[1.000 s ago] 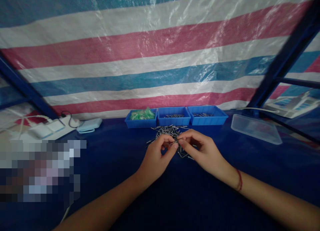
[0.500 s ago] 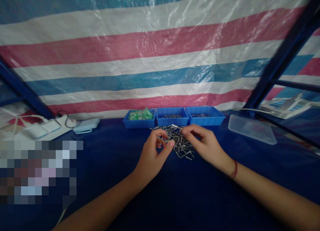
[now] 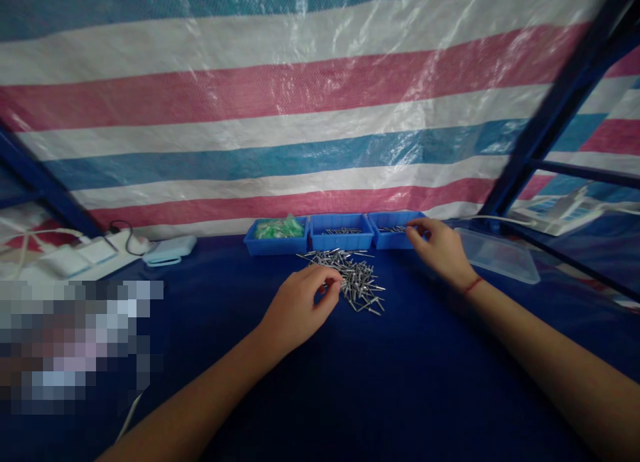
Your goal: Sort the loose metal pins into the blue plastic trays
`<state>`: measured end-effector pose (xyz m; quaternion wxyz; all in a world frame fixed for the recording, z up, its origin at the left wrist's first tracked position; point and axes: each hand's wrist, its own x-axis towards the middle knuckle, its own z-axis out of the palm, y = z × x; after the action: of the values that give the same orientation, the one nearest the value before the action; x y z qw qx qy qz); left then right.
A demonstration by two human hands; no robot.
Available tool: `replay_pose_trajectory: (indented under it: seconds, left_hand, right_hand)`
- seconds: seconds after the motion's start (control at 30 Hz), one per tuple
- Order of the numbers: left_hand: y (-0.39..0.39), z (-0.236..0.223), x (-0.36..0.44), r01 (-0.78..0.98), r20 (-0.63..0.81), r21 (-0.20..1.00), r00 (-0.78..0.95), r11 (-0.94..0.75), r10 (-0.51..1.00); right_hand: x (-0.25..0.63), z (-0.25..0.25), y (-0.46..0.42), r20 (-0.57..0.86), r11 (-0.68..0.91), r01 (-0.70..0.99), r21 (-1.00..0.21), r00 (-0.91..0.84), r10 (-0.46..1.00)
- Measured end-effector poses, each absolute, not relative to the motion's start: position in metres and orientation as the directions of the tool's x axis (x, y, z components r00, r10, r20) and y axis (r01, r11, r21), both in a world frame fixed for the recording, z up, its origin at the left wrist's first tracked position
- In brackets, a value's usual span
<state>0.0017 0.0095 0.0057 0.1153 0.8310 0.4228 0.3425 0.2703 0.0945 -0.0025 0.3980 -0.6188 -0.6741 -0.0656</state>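
Note:
A loose pile of silver blind rivets (image 3: 357,282) lies on the blue table in front of me. My left hand (image 3: 303,305) is at the pile's left side, thumb and forefinger curled into a pinch; whatever is between the tips is too small to make out. My right hand (image 3: 443,249) reaches over the front right corner of the right blue bin (image 3: 393,241), its fingers closed together. I cannot make out what they hold. Several rivets lie in that bin. More are in the middle blue bin (image 3: 341,243), beside it.
Green plastic bags fill the left blue bin (image 3: 277,247). A clear plastic lid (image 3: 500,255) lies at the right, close to my right wrist. On the left are a white power strip (image 3: 100,259) with cables and a light blue case (image 3: 170,250). A striped sheet (image 3: 300,135) hangs behind.
My right hand has moved from the pile, where it held a rivet, rightward to the right bin. My left hand has shifted slightly left and its fingers have drawn together.

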Motion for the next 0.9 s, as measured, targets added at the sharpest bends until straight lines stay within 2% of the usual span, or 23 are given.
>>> replay_pose_trajectory:
  seconds: [0.2, 0.33, 0.57, 0.67, 0.77, 0.9]
  left_hand:
    - [0.017, -0.003, -0.004, 0.705, 0.402, 0.301, 0.516, -0.642, 0.756]
    - [0.019, -0.011, -0.002, 0.696, 0.388, 0.189, 0.595, -0.692, 0.704]
    - [0.018, -0.010, 0.002, 0.690, 0.366, 0.140, 0.630, -0.710, 0.684]
    - [0.017, -0.007, 0.002, 0.720, 0.363, 0.110, 0.613, -0.685, 0.702]
    - [0.017, -0.004, 0.002, 0.720, 0.413, 0.177, 0.564, -0.671, 0.715]
    - [0.015, -0.004, 0.005, 0.642, 0.501, 0.436, 0.409, -0.631, 0.763]
  right_hand:
    - [0.233, 0.002, 0.068, 0.625, 0.498, 0.793, -0.350, -0.199, 0.755]
    - [0.217, 0.004, 0.052, 0.605, 0.587, 0.728, -0.354, -0.300, 0.737]
    - [0.208, 0.004, 0.043, 0.580, 0.630, 0.652, -0.421, -0.341, 0.740]
    - [0.204, 0.005, 0.038, 0.528, 0.697, 0.582, -0.419, -0.469, 0.708]
    - [0.199, 0.006, 0.032, 0.470, 0.764, 0.519, -0.382, -0.603, 0.645]
    - [0.194, 0.005, 0.027, 0.461, 0.767, 0.483, -0.422, -0.614, 0.640]
